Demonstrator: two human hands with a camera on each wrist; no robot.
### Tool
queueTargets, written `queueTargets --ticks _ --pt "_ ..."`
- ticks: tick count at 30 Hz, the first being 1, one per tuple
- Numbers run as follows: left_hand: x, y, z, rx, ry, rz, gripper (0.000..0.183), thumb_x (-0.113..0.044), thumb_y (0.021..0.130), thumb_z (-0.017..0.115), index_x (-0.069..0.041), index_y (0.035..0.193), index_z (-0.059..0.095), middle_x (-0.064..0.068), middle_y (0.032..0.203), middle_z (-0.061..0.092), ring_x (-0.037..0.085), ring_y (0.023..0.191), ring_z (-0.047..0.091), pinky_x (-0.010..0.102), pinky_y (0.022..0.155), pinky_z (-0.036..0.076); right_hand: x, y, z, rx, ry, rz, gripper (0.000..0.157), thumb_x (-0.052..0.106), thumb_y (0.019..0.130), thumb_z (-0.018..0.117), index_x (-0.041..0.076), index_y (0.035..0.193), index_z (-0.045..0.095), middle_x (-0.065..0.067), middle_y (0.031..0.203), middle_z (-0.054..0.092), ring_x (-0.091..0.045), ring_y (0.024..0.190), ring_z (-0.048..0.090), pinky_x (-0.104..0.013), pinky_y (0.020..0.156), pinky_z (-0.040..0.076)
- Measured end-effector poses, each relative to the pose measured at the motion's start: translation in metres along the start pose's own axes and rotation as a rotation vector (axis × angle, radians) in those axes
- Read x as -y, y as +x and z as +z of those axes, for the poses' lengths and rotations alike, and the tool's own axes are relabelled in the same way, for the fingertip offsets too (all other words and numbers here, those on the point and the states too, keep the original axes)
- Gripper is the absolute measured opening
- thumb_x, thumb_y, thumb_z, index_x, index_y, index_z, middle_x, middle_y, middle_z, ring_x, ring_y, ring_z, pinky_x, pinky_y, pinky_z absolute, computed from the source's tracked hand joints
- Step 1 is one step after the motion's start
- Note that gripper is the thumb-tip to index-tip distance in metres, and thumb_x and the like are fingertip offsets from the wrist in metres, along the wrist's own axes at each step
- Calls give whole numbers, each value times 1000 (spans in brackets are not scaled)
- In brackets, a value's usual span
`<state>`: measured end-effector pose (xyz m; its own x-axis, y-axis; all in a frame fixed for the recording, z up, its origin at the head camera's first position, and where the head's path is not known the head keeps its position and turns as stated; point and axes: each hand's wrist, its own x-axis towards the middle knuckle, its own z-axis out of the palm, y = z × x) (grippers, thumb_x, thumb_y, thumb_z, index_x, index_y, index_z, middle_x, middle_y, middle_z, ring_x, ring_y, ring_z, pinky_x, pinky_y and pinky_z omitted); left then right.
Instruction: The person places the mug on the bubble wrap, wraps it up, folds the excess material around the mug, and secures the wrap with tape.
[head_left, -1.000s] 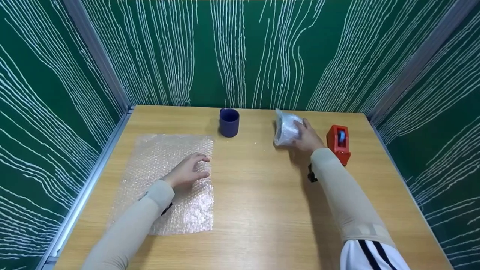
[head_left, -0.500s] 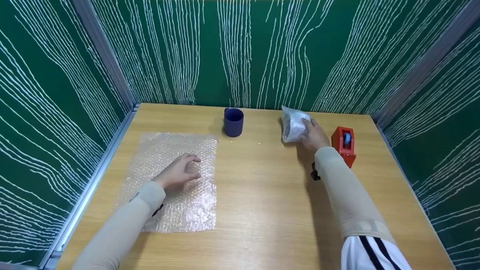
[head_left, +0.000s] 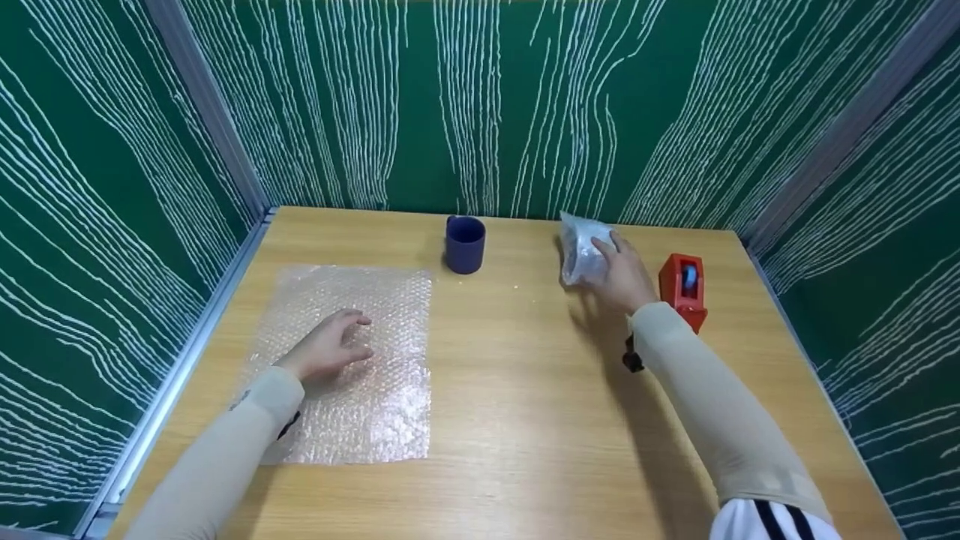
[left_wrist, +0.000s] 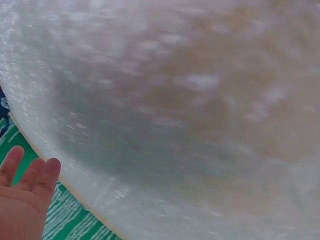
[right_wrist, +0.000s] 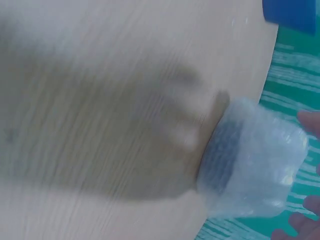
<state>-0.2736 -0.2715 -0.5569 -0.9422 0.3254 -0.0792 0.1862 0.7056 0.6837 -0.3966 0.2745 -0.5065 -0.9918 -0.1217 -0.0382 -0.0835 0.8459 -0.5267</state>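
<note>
A bubble-wrapped bundle [head_left: 583,251] sits on the table at the back right. Something dark shows through the wrap [right_wrist: 252,160] in the right wrist view, but its kind is hidden. My right hand [head_left: 624,276] is at the bundle's right side with fingers spread; the right wrist view shows the fingertips [right_wrist: 311,204] apart from it. Over a flat sheet of bubble wrap [head_left: 390,405] on the left, my left hand [head_left: 326,346] hovers, relaxed and holding nothing. The left wrist view has its fingers [left_wrist: 46,180] in front of the sheet's edge.
A dark blue mug [head_left: 465,246] stands at the back middle of the table [head_left: 517,420]. To the right of my right hand is a red tape dispenser [head_left: 682,291]. Green walls with white streaks enclose the back and sides.
My left hand has drawn back leftward over the bubble wrap sheet. My right hand's fingers have spread and loosened from the wrapped bundle, which stays in place.
</note>
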Motion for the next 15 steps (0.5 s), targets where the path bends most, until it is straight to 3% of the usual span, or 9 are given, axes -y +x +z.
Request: queueTargets --ticks 6,10,15 --pt "17 -13 -7 54 4 -121 86 -39 93 86 -10 164 47 18 179 26 49 166 19 66 134 17 14 -16 9 26 33 -19 84 37 100 80 27 171 37 -9 184 14 -46 166 17 -73 128 25" --pt "27 -18 -14 67 57 -121 95 -45 88 89 -12 166 44 16 180 25 48 167 13 68 134 10 18 -25 14 28 35 -45 87 40 97 83 26 170 38 -9 183 19 -46 165 20 -73 128 27" --pt "35 -24 -24 60 134 -102 99 -51 87 89 -10 166 44 19 179 26 51 166 12 71 132 10 21 -40 21 53 49 -54 90 49 96 82 31 171 36 -7 183 18 -45 165 23 -73 127 29"
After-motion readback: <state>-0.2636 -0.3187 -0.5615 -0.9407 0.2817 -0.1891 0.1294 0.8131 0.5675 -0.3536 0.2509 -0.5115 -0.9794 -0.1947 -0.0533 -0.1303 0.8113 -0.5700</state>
